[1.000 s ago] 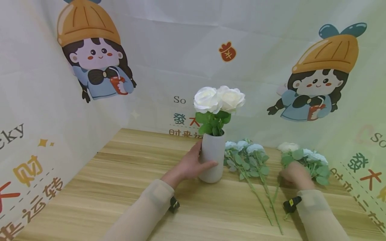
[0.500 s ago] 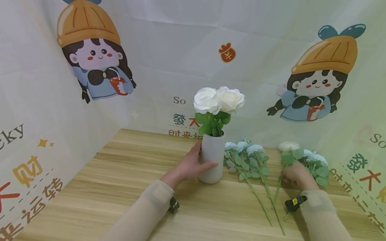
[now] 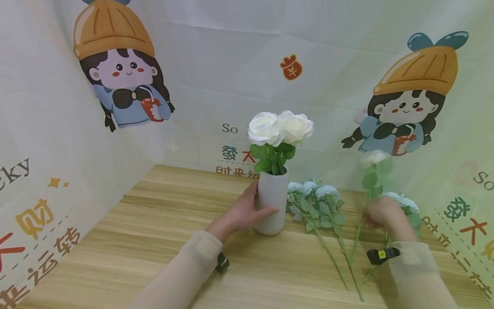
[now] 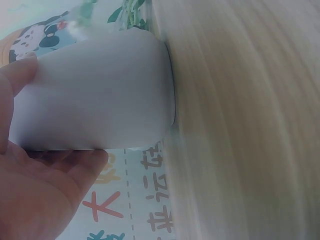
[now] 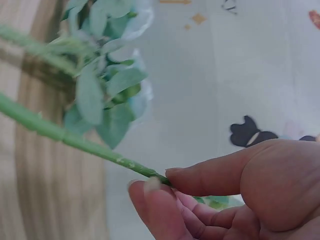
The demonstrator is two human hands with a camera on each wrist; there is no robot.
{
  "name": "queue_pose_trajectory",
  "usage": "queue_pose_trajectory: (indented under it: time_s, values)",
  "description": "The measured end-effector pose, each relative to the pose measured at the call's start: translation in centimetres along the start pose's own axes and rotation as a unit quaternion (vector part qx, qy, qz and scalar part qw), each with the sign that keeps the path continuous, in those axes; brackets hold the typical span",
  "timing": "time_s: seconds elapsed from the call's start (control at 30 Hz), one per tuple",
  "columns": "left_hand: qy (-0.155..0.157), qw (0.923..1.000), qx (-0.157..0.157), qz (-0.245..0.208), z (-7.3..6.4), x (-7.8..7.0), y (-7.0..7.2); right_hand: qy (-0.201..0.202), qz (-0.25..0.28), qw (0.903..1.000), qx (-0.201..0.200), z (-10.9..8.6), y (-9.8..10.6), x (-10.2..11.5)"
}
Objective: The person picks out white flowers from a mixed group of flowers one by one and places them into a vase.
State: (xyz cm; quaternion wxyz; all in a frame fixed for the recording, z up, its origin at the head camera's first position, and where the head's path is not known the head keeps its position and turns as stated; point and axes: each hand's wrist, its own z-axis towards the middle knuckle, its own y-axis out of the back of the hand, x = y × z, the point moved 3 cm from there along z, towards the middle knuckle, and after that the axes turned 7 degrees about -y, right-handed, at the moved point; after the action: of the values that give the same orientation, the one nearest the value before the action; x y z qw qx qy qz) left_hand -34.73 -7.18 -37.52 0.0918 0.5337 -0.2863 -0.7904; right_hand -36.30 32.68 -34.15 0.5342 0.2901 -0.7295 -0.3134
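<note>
A pale grey vase (image 3: 272, 204) stands upright on the table, with two white roses (image 3: 266, 128) and green leaves rising from its mouth. My left hand (image 3: 242, 211) grips the vase from its left side, thumb across the front; the left wrist view shows the fingers around the vase wall (image 4: 100, 95). On the right, my right hand (image 3: 387, 214) holds a single white rose (image 3: 376, 159) raised, its bloom slightly blurred. The right wrist view shows thumb and fingers pinching its green stem (image 5: 90, 146).
Light-blue flowers (image 3: 326, 191) with long stems lie on the wooden table (image 3: 154, 227) between vase and right hand. More light-blue flowers (image 3: 405, 201) lie behind the right hand, partly hidden. Printed cloth walls (image 3: 216, 77) enclose the table at the back and sides.
My right hand has lifted the white rose from the table, so its bloom now stands higher, against the back cloth. The left hand and the vase have stayed in place.
</note>
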Motion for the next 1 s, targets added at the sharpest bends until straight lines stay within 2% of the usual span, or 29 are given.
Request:
queue_pose_trajectory:
  time_s: [0.1,0.4,0.83,1.0]
  values:
    - [0.001,1.0,0.0,-0.001,0.0,0.0,0.0,0.019,-0.024,0.9994,-0.014,-0.5,0.5,0.7]
    - [-0.002,1.0,0.0,-0.002,-0.1,0.0,0.0,0.037,0.018,0.999,-0.015,-1.6,0.4,2.9]
    - [0.001,1.0,-0.001,0.0,-0.1,0.1,0.0,0.088,0.053,0.9919,-0.075,-3.7,0.3,4.9]
    - [-0.001,1.0,0.0,0.001,-0.1,0.0,0.1,0.106,0.05,0.9883,-0.098,-4.3,0.3,5.4]
